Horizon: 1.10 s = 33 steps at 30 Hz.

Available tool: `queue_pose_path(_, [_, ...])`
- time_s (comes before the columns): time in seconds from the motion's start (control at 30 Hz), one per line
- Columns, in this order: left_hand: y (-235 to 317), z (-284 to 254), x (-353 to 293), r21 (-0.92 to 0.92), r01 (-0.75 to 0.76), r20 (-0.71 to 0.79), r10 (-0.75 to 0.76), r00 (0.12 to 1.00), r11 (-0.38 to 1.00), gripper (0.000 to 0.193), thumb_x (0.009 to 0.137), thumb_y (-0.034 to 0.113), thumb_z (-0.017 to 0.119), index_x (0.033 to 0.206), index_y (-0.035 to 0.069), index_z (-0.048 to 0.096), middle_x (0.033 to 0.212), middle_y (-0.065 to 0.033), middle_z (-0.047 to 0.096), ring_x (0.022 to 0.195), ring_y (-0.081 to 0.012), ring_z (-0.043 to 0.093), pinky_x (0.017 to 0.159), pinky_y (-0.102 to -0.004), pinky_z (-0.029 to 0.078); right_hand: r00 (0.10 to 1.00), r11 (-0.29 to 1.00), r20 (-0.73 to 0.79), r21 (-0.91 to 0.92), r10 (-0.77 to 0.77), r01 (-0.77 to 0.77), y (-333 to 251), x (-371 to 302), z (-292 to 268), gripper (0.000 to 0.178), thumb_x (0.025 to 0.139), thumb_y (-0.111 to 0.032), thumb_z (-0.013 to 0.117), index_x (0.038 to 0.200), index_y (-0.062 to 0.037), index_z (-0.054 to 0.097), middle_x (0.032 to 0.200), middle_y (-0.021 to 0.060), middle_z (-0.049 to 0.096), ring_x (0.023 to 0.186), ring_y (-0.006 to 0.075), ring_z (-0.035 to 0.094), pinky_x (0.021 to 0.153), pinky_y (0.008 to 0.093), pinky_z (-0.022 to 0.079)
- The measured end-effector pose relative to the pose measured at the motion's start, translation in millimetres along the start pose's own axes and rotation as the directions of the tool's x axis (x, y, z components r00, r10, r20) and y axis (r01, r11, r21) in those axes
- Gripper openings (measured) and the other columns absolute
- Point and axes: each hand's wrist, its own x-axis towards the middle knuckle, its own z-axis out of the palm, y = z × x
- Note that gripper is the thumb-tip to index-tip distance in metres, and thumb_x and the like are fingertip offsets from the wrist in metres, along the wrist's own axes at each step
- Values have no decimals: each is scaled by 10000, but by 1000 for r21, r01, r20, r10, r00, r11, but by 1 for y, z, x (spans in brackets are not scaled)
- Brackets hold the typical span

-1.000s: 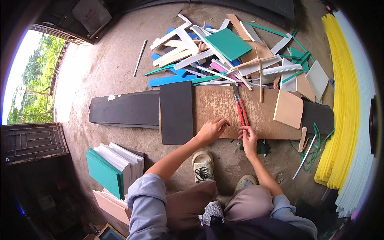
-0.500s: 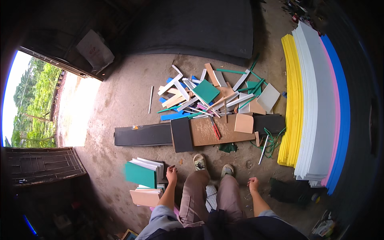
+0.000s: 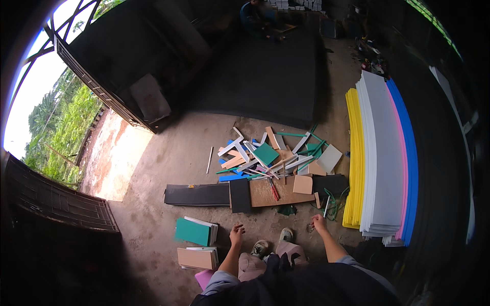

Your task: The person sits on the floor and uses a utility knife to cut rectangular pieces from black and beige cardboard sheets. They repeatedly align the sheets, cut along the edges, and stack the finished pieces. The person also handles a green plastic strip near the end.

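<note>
My left hand (image 3: pixel 237 234) hangs over the floor near two short stacks of foam sheets, its fingers loosely apart and holding nothing I can see. One stack has a green sheet (image 3: pixel 192 232) on top, the other a tan sheet (image 3: pixel 196 258). My right hand (image 3: pixel 318 223), fingers loosely bent, also looks bare; it is nearest a thin white strip (image 3: pixel 326 206) and a tangle of green strips (image 3: pixel 334 204). In front of my shoes lies a brown board (image 3: pixel 268 193) with a red-handled tool (image 3: pixel 275 192) on it. A black sheet (image 3: pixel 240 196) overlaps its left end.
A heap of offcuts (image 3: pixel 265 154) lies beyond the board. Tall stacks of yellow sheets (image 3: pixel 352 158) and white sheets (image 3: pixel 377 158) stand right, with pink and blue ones. A wide black sheet (image 3: pixel 255 86) spreads behind. Another person (image 3: pixel 252 20) is at the back.
My view has tilted up, bringing the far person into sight. My knees show less, and both hands sit farther forward relative to my shoes. The stacks and offcuts look unmoved.
</note>
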Motion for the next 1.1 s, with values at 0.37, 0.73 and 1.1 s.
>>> queue_pose_path(0.37, [-84,45,0,60,56,263,-70,962,997,215,868,87,448,1049,28,550,888,-86,616,762,-132,593,675,-240,442,983,998,-177,6,57,-57,119,-60,-31,137,862,-36,404,873,-27,540,687,71,567,521,124,547,472,251,448])
queue_pose_path(0.73, [-157,124,-34,400,-40,299,-89,950,916,184,847,62,468,991,-2,563,832,-98,630,753,-133,611,682,-252,480,978,991,-168,-36,125,-133,241,-3,-58,137,836,-55,423,838,-40,559,586,59,562,485,125,553,457,263,444])
queue_pose_path(1.1, [-248,352,34,573,-216,550,-176,816,790,226,832,108,455,1016,52,574,856,-93,636,800,-171,622,723,-278,465,976,943,-170,-280,136,-180,362,142,-100,134,797,-130,470,847,-51,565,786,164,604,774,328,579,674,414,443])
